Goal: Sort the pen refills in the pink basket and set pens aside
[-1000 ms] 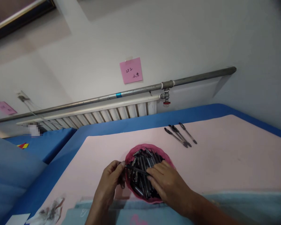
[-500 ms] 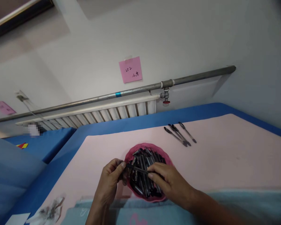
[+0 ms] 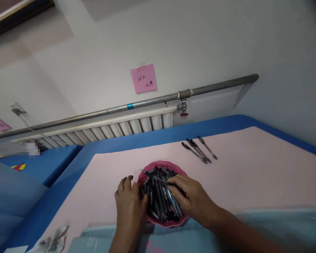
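Three finished pens (image 3: pixel 198 150) lie together on the pink worktop (image 3: pixel 252 175) at about one o'clock from the red bowl (image 3: pixel 147 174); the bowl is heaped with dark pen parts (image 3: pixel 159 205), so by the look of it most of the work remains; the right hand (image 3: pixel 192 200) pinches one slim pen (image 3: pixel 154 177) over the bowl's far side, tip toward ten o'clock; the left hand (image 3: pixel 130 202) rests loosely spread at the bowl's nine o'clock rim, holding nothing I can see.
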Demonstrator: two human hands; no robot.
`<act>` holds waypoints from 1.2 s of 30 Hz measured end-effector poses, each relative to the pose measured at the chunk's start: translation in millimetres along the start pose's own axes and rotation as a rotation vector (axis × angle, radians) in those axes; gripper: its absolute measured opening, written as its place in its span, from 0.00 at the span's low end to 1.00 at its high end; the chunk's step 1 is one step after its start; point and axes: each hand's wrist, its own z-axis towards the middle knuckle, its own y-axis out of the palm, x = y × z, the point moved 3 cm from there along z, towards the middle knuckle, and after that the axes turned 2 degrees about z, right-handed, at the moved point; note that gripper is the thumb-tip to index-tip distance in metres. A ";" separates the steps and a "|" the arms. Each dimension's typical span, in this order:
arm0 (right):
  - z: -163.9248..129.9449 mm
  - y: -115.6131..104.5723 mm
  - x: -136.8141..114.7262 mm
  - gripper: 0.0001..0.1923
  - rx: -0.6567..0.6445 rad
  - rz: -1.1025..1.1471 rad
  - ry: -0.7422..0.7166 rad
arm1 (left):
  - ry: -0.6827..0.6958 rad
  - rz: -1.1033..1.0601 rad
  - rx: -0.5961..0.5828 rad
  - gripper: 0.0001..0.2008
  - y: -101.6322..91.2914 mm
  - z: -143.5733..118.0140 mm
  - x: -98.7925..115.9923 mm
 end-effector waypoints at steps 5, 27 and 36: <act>-0.2 0.4 -1.7 0.08 -0.020 0.028 0.011 | -0.069 -0.032 -0.055 0.12 -2.8 -2.3 4.5; -6.5 8.7 -7.9 0.09 -0.138 -0.004 -0.035 | -0.734 -1.888 0.020 0.05 -4.5 7.6 -20.3; -11.4 15.7 -6.5 0.08 -0.153 0.006 0.052 | -0.663 -1.866 -0.118 0.10 3.3 1.6 1.7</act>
